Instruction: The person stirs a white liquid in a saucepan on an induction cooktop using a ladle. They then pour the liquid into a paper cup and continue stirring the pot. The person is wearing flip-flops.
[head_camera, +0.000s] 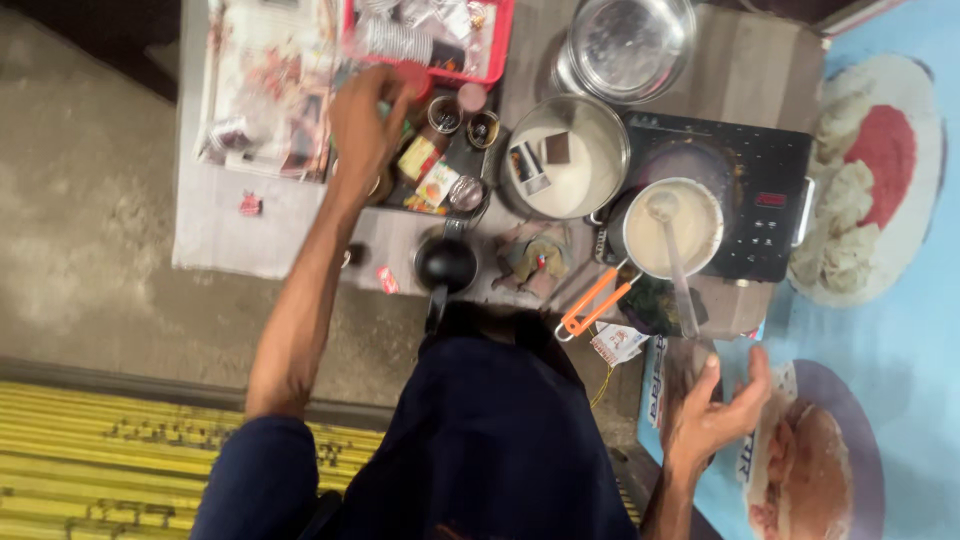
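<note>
Overhead view of a person at a cluttered cooking table (740, 70). The left hand (365, 125) reaches to the far left, fingers curled about a small red-capped container (415, 80) beside a red tray (500, 40); whether it is truly gripped cannot be told. The right hand (715, 410) hangs near and to the right, palm open, fingers spread, holding nothing. On a black induction cooktop (770, 190) stands a saucepan (672, 228) of pale liquid with a ladle (675, 260) in it and an orange handle. Left of it, a steel pot (565, 158); nearer, a black ladle (445, 265).
</note>
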